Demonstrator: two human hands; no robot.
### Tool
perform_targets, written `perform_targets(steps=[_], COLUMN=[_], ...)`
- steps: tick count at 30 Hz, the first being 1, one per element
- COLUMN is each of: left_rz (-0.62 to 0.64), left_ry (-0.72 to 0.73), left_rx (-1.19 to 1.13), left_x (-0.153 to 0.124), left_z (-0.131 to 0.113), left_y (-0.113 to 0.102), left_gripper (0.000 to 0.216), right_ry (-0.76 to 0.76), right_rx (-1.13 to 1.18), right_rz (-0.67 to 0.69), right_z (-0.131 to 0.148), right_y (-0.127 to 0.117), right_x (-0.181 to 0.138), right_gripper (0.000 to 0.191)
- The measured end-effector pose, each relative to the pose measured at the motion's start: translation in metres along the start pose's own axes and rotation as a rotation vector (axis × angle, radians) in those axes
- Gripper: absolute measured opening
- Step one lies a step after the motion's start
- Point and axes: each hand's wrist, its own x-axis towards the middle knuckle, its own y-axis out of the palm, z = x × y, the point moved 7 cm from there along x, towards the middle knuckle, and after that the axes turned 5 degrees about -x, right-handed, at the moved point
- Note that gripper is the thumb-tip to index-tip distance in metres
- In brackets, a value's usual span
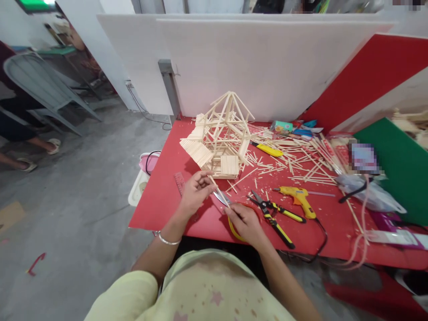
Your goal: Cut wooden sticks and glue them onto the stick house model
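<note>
A thin wooden stick point(219, 191) runs between my hands, its far end in the fingers of my left hand point(195, 194). My right hand point(246, 221) pinches its near end. Beneath my right hand is a pair of scissors point(234, 231) with yellow and red handles, partly hidden; its blades point toward my left hand. Just beyond my hands stands a wooden stick model point(227, 129), with an open pointed frame on top and slatted panels around its lower part. A clear ruler point(179, 182) lies left of my left hand.
Right of my hands lie black-and-yellow pliers point(274, 223) and a yellow glue gun point(299, 198) with its cord. A yellow utility knife point(269, 149) rests among scattered sticks point(301, 160). White boards point(254, 67) stand behind the red tabletop point(154, 205). A person sits at far left near a chair point(43, 80).
</note>
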Motion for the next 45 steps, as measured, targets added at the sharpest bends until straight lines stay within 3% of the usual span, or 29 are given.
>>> perform_targets(steps=[1,5,18,23,26,31,34,36,41,45], left_rz=[-0.008,-0.053,-0.108,0.016,0.143,0.131,0.16,0.163,-0.027,-0.137], left_ry=[-0.038,-0.1,-0.111,-0.253,-0.324,-0.359,-0.396,-0.387,-0.207,-0.113], left_rx=[-0.088,-0.177,-0.156,-0.102,-0.042,-0.154,-0.201,-0.185,-0.12,-0.142], left_x=[0.001,0.002,0.0,-0.009,-0.022,-0.043,-0.05,-0.049,-0.02,0.007], left_z=[0.004,0.005,-0.003,0.002,0.021,0.055,0.054,0.042,0.011,0.013], left_y=[0.006,0.018,0.004,0.0,0.0,0.007,0.019,0.021,-0.003,-0.012], left_gripper=[0.043,0.029,0.02,0.023,0.025,0.033,0.037,0.036,0.033,0.034], right_ry=[0.008,0.045,0.075,0.209,0.207,0.121,0.061,0.117,0.259,0.329], right_rx=[0.023,0.111,0.155,0.372,0.462,0.281,0.198,0.251,0.497,0.633], right_rz=[-0.015,-0.033,-0.09,-0.302,-0.354,-0.329,-0.312,-0.259,-0.216,-0.217], right_z=[-0.002,-0.014,-0.019,-0.036,-0.026,0.007,0.02,0.019,0.01,-0.002], right_y=[0.003,0.013,-0.009,-0.029,-0.035,-0.022,-0.01,0.0,0.013,0.023], right_x=[0.0,0.001,0.008,0.008,0.015,0.028,0.032,0.036,0.05,0.062], right_gripper=[0.038,0.032,0.027,0.021,0.028,0.026,0.023,0.025,0.032,0.038])
